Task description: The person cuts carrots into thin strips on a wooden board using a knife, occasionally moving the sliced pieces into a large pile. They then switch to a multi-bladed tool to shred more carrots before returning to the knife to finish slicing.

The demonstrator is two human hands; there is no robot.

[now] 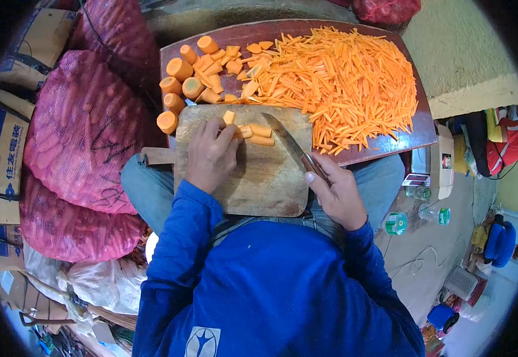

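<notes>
My left hand (211,153) presses carrot slices (253,134) flat on a wooden cutting board (265,184) that rests across my lap. My right hand (337,193) grips the handle of a large knife (289,141), whose blade angles up and left toward the slices, just beside them. Thick round carrot chunks (179,89) lie at the board's far left edge. A big heap of thin carrot sticks (342,77) covers the dark wooden tray (413,128) beyond the board.
Red mesh sacks of carrots (83,131) are stacked at my left, with cardboard boxes (0,149) behind them. Small bottles (431,213) and a green-lidded can (396,223) stand on the floor at my right, near bags and clothes.
</notes>
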